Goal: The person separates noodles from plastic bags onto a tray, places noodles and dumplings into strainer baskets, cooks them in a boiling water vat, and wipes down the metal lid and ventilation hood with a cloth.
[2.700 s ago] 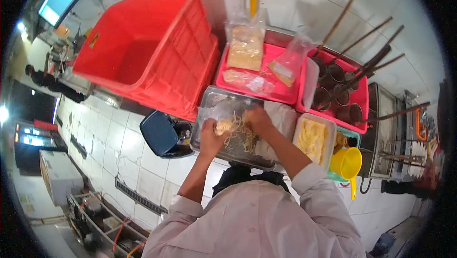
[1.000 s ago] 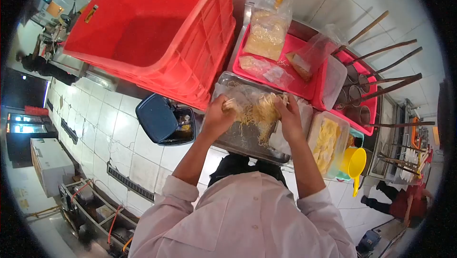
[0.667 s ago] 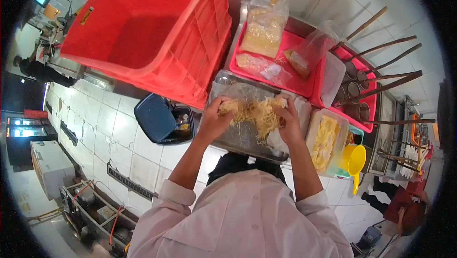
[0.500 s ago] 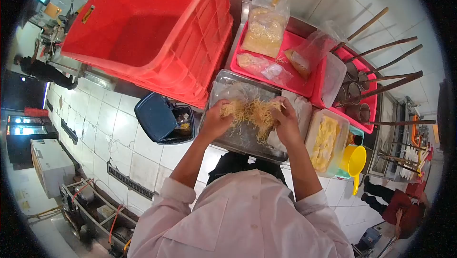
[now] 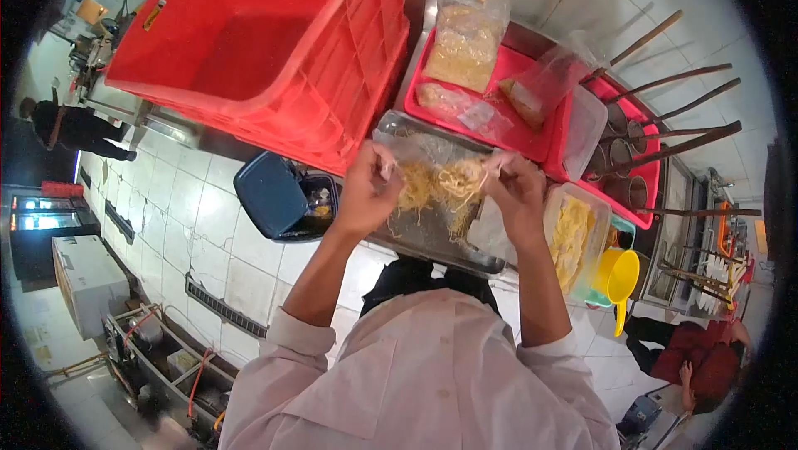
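Over the metal tray (image 5: 407,234), my left hand (image 5: 370,188) pinches one side of a clear plastic bag (image 5: 428,148). The bag's other side is gripped by my right hand (image 5: 514,188), with its fingers closed. Between the hands lie yellow noodles (image 5: 420,184), partly in a pale bunch at the right, with loose strands hanging down over the tray. To the right of my right hand stands a clear tub (image 5: 573,242) of flat yellow pieces.
Large red crates (image 5: 258,43) stand at the upper left. Behind the tray is a pink tray (image 5: 519,138) with bagged food. Long-handled strainers (image 5: 619,155) sit in a pink bin. A yellow dipper (image 5: 618,274), a blue bin (image 5: 270,196) and two people (image 5: 706,363) are farther out.
Both hands have released the noodles they were pulling apart and now hold the bag's edges, raised a little. The person at the lower right has shifted.
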A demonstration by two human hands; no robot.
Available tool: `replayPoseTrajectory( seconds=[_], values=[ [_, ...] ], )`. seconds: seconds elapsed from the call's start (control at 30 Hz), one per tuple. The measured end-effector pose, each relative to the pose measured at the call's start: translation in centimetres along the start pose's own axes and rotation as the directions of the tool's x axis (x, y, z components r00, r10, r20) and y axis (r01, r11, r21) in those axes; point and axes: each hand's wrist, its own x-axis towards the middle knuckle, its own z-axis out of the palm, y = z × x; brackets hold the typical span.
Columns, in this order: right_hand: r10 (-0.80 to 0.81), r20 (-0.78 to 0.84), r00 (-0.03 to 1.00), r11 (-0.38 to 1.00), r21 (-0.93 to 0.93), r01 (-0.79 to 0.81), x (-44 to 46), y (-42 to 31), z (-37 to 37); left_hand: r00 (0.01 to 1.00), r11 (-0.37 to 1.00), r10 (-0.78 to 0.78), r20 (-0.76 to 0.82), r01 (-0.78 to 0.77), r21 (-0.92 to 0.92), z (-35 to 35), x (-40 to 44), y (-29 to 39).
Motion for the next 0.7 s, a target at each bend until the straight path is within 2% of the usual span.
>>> replayPoseTrajectory(
  seconds=[0.03, 0.07, 0.1, 0.13, 0.17, 0.2, 0.27, 0.3, 0.33, 0.37, 0.4, 0.47, 0.5, 0.57, 0.6, 0.67, 0.7],
  values=[
    [0.007, -0.015, 1.0, 0.996, -0.094, -0.008, -0.1, -0.1, -0.2, 1.0, 1.0, -0.013, -0.001, 0.013, -0.003, 0.1, -0.7, -0.1],
    [-0.003, -0.028, 1.0, 0.982, -0.188, -0.002, 0.1, -0.3, -0.3, 0.997, 0.993, -0.073, 0.021, 0.071, 0.092, 0.2, -0.8, -0.1],
    [-0.01, -0.028, 1.0, 0.982, -0.188, 0.004, -0.2, -1.5, 0.3, 0.991, 0.974, -0.13, 0.037, 0.12, 0.191, 0.1, -0.8, -0.1],
    [-0.141, -0.059, 0.988, 0.982, -0.135, 0.132, -0.8, -3.3, 1.3, 0.982, 0.943, -0.183, 0.042, 0.163, 0.29, -0.2, -0.6, -0.2],
    [-0.261, -0.095, 0.961, 0.964, -0.083, 0.254, -1.1, -4.1, 2.0, 0.974, 0.939, -0.193, 0.117, 0.149, 0.309, -0.5, -1.0, -0.3],
    [-0.253, -0.097, 0.963, 0.966, -0.081, 0.246, -1.2, -3.4, 1.8, 0.972, 0.938, -0.201, 0.118, 0.156, 0.31, -0.4, -1.3, -0.6],
    [-0.189, -0.103, 0.977, 0.951, -0.269, 0.156, -1.8, -0.7, 0.8, 0.992, 0.802, -0.125, 0.028, 0.084, 0.591, 0.6, -1.9, -1.3],
    [-0.197, -0.104, 0.975, 0.949, -0.271, 0.163, -1.7, 0.7, 0.5, 0.993, 0.804, -0.116, 0.03, 0.076, 0.59, 1.0, -2.1, -2.6],
    [-0.042, 0.0, 0.999, 0.779, -0.627, 0.033, -1.7, 2.4, 0.4, 0.987, 0.652, -0.159, 0.037, 0.077, 0.755, 1.4, -2.6, -4.6],
    [0.146, 0.031, 0.989, 0.463, -0.886, -0.04, -1.7, 4.3, 0.4, 0.978, 0.466, -0.206, 0.03, 0.071, 0.882, 1.7, -2.9, -6.1],
    [0.143, 0.032, 0.989, 0.464, -0.885, -0.039, -1.4, 6.7, 0.8, 0.979, 0.465, -0.203, 0.03, 0.07, 0.883, 2.0, -3.1, -6.9],
    [-0.244, -0.047, 0.969, 0.476, -0.876, 0.078, -0.6, 10.8, 1.9, 0.921, 0.372, -0.387, 0.027, 0.129, 0.919, 2.9, -3.3, -7.7],
    [-0.247, -0.051, 0.968, 0.473, -0.878, 0.075, -0.5, 11.4, 2.2, 0.923, 0.375, -0.384, 0.033, 0.123, 0.919, 3.0, -3.3, -7.7],
    [-0.153, 0.052, 0.987, 0.21, -0.974, 0.083, -0.2, 12.5, 2.0, 0.977, 0.31, -0.202, 0.063, 0.003, 0.951, 3.1, -3.6, -7.6],
    [-0.156, 0.037, 0.987, 0.198, -0.978, 0.067, 0.0, 11.7, 2.0, 0.977, 0.323, -0.197, 0.081, -0.013, 0.946, 2.9, -3.6, -7.5],
    [0.027, -0.011, 1.0, 0.608, -0.793, -0.025, 0.5, 8.7, 1.9, 0.976, 0.524, -0.204, 0.079, 0.04, 0.851, 1.5, -3.3, -7.3],
    [-0.06, -0.081, 0.995, 0.803, -0.597, 0.0, 0.3, 10.6, 1.7, 0.999, 0.615, -0.026, -0.02, 0.032, 0.788, 1.0, -4.3, -9.1]
  ],
)
